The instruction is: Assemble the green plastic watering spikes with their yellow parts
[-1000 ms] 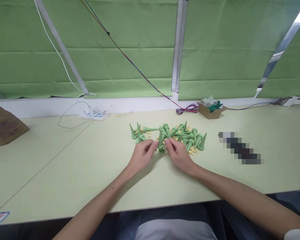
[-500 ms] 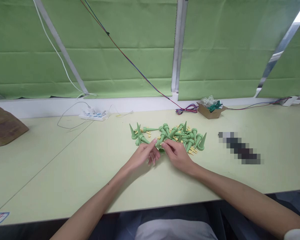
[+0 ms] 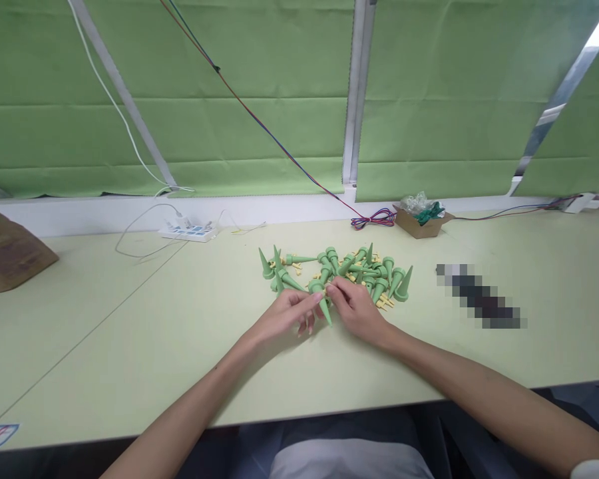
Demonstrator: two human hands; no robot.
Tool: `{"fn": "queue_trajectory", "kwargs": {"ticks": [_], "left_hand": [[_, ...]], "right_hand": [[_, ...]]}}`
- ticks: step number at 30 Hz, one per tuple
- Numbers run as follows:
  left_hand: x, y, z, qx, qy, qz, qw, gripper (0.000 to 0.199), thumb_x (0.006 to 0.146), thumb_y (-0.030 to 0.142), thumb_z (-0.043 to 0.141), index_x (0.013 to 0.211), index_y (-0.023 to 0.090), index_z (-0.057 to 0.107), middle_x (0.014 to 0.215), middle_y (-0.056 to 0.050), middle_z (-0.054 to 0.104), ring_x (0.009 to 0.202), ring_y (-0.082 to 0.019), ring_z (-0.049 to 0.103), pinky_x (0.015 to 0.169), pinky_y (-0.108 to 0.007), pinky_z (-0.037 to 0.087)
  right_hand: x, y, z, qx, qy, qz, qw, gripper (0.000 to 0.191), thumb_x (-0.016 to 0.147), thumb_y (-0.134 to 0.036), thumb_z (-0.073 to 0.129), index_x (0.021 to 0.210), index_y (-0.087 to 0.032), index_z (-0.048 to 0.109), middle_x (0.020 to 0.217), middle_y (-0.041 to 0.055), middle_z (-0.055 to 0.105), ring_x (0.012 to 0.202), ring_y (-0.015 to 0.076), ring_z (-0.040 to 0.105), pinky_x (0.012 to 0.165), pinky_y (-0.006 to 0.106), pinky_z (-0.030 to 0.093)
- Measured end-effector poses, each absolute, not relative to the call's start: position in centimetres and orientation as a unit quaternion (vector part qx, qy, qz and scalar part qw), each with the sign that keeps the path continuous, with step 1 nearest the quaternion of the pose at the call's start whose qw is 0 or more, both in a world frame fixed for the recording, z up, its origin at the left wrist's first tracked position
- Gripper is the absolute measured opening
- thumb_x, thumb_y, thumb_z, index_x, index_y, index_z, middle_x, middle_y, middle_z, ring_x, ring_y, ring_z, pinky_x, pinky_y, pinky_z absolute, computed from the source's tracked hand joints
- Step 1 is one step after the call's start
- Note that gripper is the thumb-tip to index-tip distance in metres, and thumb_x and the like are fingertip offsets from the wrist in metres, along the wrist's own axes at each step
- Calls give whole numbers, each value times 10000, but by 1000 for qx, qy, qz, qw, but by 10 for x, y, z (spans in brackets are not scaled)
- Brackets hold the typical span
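Observation:
My left hand (image 3: 290,313) is closed on a green plastic spike (image 3: 324,309), thumb along its side, with the pointed end toward me and the wide collar away. Close on its right, my right hand (image 3: 355,307) pinches a small yellow plastic piece (image 3: 328,289) against the collar; the fingertips hide most of it. Whether the piece sits in the collar, I cannot tell. Just beyond both hands lies a loose pile of similar green spikes (image 3: 347,266), some standing point up, with small yellow pieces (image 3: 385,303) scattered among them.
A small cardboard box (image 3: 422,229) with clear and green plastic stands at the back right, beside a coiled red-blue cable (image 3: 374,218). The power strip (image 3: 190,231) is at the back left, a brown paper bag (image 3: 14,256) at far left. A blurred dark object (image 3: 479,296) lies right.
The green spike in my left hand has turned, so its point now shows toward me. My left thumb has shifted slightly right and down; my right hand has barely moved.

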State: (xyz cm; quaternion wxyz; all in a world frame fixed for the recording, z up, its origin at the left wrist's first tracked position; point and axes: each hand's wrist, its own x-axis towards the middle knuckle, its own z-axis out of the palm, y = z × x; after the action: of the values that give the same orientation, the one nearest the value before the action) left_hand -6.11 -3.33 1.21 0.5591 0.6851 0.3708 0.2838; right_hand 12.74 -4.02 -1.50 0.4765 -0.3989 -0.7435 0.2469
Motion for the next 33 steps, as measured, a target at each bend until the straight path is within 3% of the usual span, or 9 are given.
{"fn": "queue_trajectory", "kwargs": {"ticks": [18, 22, 27, 33], "left_hand": [[-60, -38, 12, 712, 402, 303, 490, 315, 802, 446, 698, 851, 164, 565, 536, 39, 508, 474, -95, 450, 500, -248, 356], [-58, -38, 9, 733, 415, 328, 427, 334, 786, 436, 707, 778, 183, 488, 559, 59, 456, 499, -92, 430, 493, -234, 329], [-56, -36, 5, 784, 416, 350, 300, 306, 812, 424, 676, 785, 178, 498, 685, 26, 487, 606, -114, 492, 545, -236, 407], [-56, -36, 2, 803, 390, 369, 259, 220, 834, 343, 656, 808, 175, 518, 752, 24, 474, 607, -94, 490, 543, -218, 427]], "right_hand": [[126, -41, -14, -406, -742, 266, 463, 395, 1016, -399, 352, 669, -217, 302, 570, -47, 368, 529, 117, 330, 537, 267, 277], [125, -40, -15, -406, -735, 281, 464, 399, 1016, -402, 355, 665, -217, 304, 570, -46, 373, 530, 117, 332, 535, 265, 283], [125, -39, -16, -406, -734, 294, 458, 407, 1017, -405, 353, 657, -214, 341, 570, -40, 396, 531, 117, 370, 540, 262, 302], [125, -41, -14, -406, -733, 302, 454, 420, 1018, -413, 351, 652, -209, 367, 575, -34, 421, 539, 118, 391, 552, 262, 317]]}}
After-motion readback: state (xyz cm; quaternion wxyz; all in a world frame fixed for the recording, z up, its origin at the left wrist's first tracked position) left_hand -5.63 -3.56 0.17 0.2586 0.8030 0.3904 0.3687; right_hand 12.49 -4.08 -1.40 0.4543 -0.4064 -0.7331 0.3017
